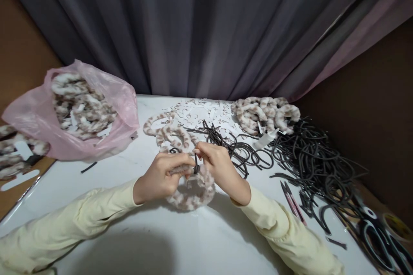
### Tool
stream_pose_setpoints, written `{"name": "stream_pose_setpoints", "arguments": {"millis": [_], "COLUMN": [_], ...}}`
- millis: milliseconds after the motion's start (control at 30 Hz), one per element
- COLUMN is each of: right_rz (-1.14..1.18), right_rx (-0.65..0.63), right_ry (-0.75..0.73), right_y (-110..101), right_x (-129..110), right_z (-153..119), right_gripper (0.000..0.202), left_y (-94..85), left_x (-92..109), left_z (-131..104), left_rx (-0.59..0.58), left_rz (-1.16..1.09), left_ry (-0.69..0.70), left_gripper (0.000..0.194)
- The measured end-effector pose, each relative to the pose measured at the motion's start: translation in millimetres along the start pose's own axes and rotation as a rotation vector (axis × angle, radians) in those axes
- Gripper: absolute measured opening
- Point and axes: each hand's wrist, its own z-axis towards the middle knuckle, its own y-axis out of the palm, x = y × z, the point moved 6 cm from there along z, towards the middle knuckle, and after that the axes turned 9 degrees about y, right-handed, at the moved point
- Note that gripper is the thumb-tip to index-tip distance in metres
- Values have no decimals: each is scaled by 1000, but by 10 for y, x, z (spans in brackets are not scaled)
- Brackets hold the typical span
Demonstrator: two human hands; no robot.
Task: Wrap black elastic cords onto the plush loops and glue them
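Observation:
A fluffy brown-and-white ring (190, 200) hangs between my hands just above the white table. My left hand (166, 175) is closed round its upper left part. At the top of the ring shows a dark elastic cord (196, 164), and my right hand (219, 166) pinches its upper end with thumb and finger. Right behind my hands lie more fluffy strips (176, 135) on the table. Black cords (238, 152) are spread beyond my right hand.
A pink plastic bag (125, 114) of fluffy rings stands at the left. Fluffy rings (258, 111) are heaped at the back right beside a large tangle of black cords (306, 150). Small pink snips (293, 202) and large scissors (376, 240) lie at the right. White tags (206, 114) are scattered at the back.

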Motion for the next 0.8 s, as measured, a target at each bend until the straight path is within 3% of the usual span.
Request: {"name": "stream_pose_setpoints", "arguments": {"millis": [200, 300, 467, 533, 667, 700, 733, 800], "right_rz": [170, 226, 227, 163, -36, -43, -29, -12], "right_rx": [-255, -298, -346, -260, 230, 295, 294, 140], "right_ry": [106, 119, 87, 58, -62, -96, -118, -99], "right_y": [81, 105, 133, 77, -244, -294, -306, -225], "right_x": [63, 95, 136, 124, -66, -139, -203, -278], "right_z": [33, 30, 50, 65, -28, -83, -130, -190], "right_gripper": [25, 21, 26, 25, 15, 15, 15, 18], "left_y": [-22, -26, -11, -29, -57, -44, -27, 13], "left_x": [30, 14, 90, 23, -258, -324, -381, -479], "left_z": [-7, -9, -17, -2, 28, 31, 34, 34], "left_rx": [-11, -36, -28, 24, 141, 155, 170, 194], "left_rz": [126, 147, 185, 175, -18, -107, -199, -377], "left_ry": [105, 101, 262, 163, -257, -349, -424, -538], "left_gripper": [37, 44, 46, 40, 11, 5, 6, 10]}}
